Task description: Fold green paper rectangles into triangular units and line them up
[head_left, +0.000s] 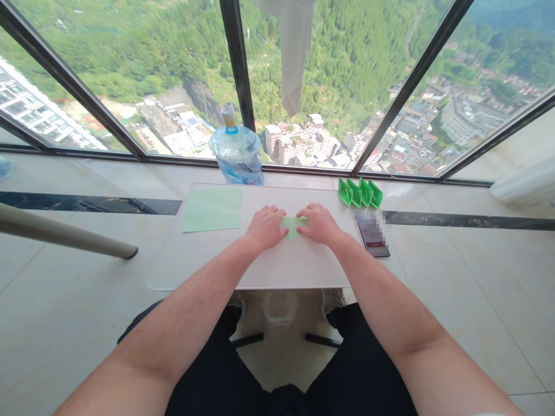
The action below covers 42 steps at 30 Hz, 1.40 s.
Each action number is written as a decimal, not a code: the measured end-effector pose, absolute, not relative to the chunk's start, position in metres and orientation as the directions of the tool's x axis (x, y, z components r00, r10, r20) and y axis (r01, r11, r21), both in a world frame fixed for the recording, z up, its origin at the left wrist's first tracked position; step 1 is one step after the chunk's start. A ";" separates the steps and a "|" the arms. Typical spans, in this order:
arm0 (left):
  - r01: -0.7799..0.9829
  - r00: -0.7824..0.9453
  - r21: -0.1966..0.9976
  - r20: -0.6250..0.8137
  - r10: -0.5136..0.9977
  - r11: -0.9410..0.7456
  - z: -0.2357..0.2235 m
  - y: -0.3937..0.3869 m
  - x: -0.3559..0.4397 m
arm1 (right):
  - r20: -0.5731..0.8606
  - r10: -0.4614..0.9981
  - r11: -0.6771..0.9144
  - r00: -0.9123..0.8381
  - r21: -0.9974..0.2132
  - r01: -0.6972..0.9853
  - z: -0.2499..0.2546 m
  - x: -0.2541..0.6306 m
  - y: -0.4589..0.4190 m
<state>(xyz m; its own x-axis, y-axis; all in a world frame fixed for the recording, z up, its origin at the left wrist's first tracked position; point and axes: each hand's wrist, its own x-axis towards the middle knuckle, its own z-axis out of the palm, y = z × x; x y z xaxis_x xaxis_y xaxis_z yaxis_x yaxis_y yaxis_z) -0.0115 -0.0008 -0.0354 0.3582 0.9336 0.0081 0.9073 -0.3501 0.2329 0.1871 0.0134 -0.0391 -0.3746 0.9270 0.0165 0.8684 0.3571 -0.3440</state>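
Observation:
A small piece of light green paper [292,227], folded, lies on the white table [225,263] between my hands. My left hand [267,226] grips its left end with thumb and fingers, and my right hand [319,224] pinches the right end. Parts of the paper are hidden under my fingers, so its full outline cannot be made out. Left of my left hand rests a stack or sheet of light green paper [212,209], lying flat.
Several folded bright green paper pieces [361,192] stand at the table's back right corner, with a phone [373,234] in front of them. Behind the table is a large clear water bottle [236,151] by the window. A beige pole [65,231] slants in from the left.

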 end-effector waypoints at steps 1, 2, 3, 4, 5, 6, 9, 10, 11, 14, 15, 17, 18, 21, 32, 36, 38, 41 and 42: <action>0.907 0.361 0.229 0.013 0.932 -0.354 -0.036 -0.001 -0.012 | 0.027 0.925 0.365 -0.380 -0.349 0.863 -0.040 0.187 0.014; 0.905 0.365 0.228 0.018 0.931 -0.359 -0.036 -0.001 -0.012 | 0.036 0.923 0.371 -0.383 -0.353 0.859 -0.041 0.188 0.014; 0.903 0.368 0.231 0.025 0.929 -0.364 -0.037 -0.001 -0.012 | 0.041 0.922 0.373 -0.384 -0.357 0.857 -0.041 0.188 0.014; 0.900 0.370 0.237 0.033 0.928 -0.367 -0.037 -0.001 -0.012 | 0.042 0.923 0.372 -0.383 -0.360 0.856 -0.042 0.189 0.014; 0.897 0.370 0.245 0.042 0.928 -0.368 -0.037 -0.001 -0.012 | 0.039 0.923 0.370 -0.382 -0.361 0.856 -0.042 0.189 0.015; 0.894 0.369 0.256 0.050 0.928 -0.369 -0.037 -0.001 -0.013 | 0.034 0.923 0.368 -0.382 -0.362 0.857 -0.043 0.189 0.016; 0.882 0.361 0.299 0.068 0.930 -0.364 -0.039 0.001 -0.013 | 0.020 0.924 0.362 -0.382 -0.367 0.857 -0.043 0.190 0.018; 0.877 0.357 0.316 0.071 0.931 -0.361 -0.040 0.002 -0.014 | 0.018 0.925 0.359 -0.380 -0.370 0.857 -0.043 0.190 0.019; 0.872 0.354 0.335 0.073 0.932 -0.357 -0.042 0.003 -0.014 | 0.016 0.927 0.354 -0.375 -0.372 0.858 -0.043 0.190 0.019; 0.855 0.341 0.389 0.077 0.937 -0.343 -0.047 0.006 -0.014 | 0.014 0.924 0.359 -0.382 -0.379 0.853 -0.043 0.189 0.020; 0.850 0.338 0.405 0.074 0.938 -0.338 -0.048 0.008 -0.014 | 0.016 0.919 0.370 -0.395 -0.383 0.846 -0.043 0.188 0.020; 0.837 0.342 0.433 0.063 0.937 -0.335 -0.050 0.009 -0.015 | 0.020 0.904 0.400 -0.428 -0.393 0.828 -0.042 0.187 0.020; 0.830 0.351 0.444 0.055 0.935 -0.338 -0.051 0.010 -0.015 | 0.019 0.897 0.413 -0.443 -0.395 0.820 -0.042 0.187 0.020; 0.808 0.383 0.470 0.037 0.923 -0.354 -0.052 0.012 -0.017 | 0.013 0.881 0.439 -0.472 -0.394 0.808 -0.043 0.188 0.021; 0.773 0.477 0.420 0.109 0.872 -0.476 -0.054 0.003 -0.022 | 0.138 0.827 0.545 -0.545 -0.433 0.718 -0.059 0.194 0.015; 0.752 0.578 0.277 0.158 0.800 -0.598 -0.056 -0.008 -0.025 | 0.215 0.785 0.617 -0.581 -0.355 0.702 -0.065 0.199 0.008; 0.742 0.606 0.224 0.178 0.775 -0.631 -0.056 -0.014 -0.026 | 0.255 0.761 0.648 -0.596 -0.310 0.696 -0.067 0.200 0.004; 0.749 0.604 0.206 0.177 0.777 -0.629 -0.053 -0.021 -0.025 | 0.274 0.748 0.663 -0.605 -0.253 0.705 -0.067 0.200 0.000; 0.757 0.597 0.207 0.167 0.785 -0.620 -0.052 -0.023 -0.024 | 0.271 0.748 0.662 -0.606 -0.236 0.711 -0.066 0.199 -0.001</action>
